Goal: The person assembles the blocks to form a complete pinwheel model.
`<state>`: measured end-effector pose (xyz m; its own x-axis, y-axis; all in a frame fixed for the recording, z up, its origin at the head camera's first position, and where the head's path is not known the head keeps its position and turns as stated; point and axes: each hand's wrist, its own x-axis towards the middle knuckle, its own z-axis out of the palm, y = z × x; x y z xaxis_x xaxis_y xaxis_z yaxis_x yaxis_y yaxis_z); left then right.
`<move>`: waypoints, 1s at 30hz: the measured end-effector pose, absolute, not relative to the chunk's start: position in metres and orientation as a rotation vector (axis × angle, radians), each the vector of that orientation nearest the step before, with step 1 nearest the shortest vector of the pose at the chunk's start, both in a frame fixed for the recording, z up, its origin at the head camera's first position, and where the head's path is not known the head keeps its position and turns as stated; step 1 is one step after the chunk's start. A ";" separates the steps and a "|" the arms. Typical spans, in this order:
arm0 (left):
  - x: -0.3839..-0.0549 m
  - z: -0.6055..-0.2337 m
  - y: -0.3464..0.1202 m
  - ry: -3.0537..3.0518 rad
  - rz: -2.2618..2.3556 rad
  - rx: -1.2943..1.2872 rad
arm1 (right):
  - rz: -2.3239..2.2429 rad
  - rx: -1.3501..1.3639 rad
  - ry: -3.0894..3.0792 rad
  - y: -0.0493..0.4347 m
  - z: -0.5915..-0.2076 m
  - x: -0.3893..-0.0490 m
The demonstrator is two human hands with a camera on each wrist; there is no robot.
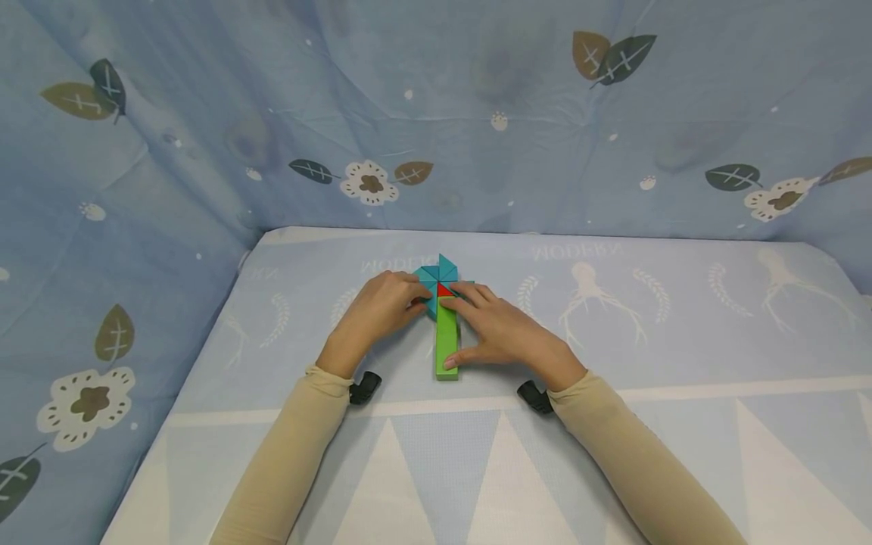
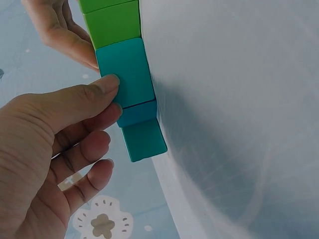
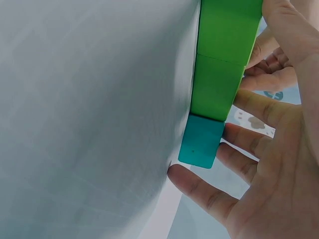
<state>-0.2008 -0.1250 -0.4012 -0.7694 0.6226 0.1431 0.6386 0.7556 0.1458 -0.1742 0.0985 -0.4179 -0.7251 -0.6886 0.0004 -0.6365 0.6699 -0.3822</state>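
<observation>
Several teal triangular blocks (image 1: 429, 273) lie on the table in a pinwheel shape, with a red triangular block (image 1: 443, 290) among them. Toward the near side, green blocks (image 1: 446, 341) run end to end in a straight bar. At the left edge of the pinwheel is my left hand (image 1: 383, 309); its thumb and index fingertips touch a teal block (image 2: 128, 72), other fingers loosely bent. My right hand (image 1: 502, 327) is spread along the right side, its thumb on the green bar's near end. Its other fingertips reach the bar's far end and a teal block (image 3: 202, 141).
A patterned cloth (image 1: 613, 333) covers the table. Blue curtains (image 1: 470, 151) with leaf and flower prints hang behind and to the left. Black devices show below each wrist, one at the left (image 1: 365, 387) and one at the right (image 1: 534, 397).
</observation>
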 end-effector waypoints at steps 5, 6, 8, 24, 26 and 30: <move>-0.200 -0.401 -0.125 -2.856 -0.286 -1.033 | -0.547 -1.101 2.738 0.099 -0.418 -0.174; -0.200 -0.401 -0.125 -2.856 -0.287 -1.032 | -0.550 -1.102 2.736 0.099 -0.418 -0.174; -0.200 -0.400 -0.125 -2.858 -0.300 -1.029 | -0.560 -1.102 2.731 0.099 -0.417 -0.174; -0.198 -0.402 -0.126 -2.870 -0.317 -1.025 | -0.560 -1.111 2.720 0.099 -0.418 -0.172; -0.199 -0.402 -0.126 -2.870 -0.321 -1.023 | -0.549 -1.112 2.725 0.099 -0.418 -0.172; -0.200 -0.402 -0.126 -2.870 -0.330 -1.018 | -0.523 -1.122 2.750 0.099 -0.418 -0.174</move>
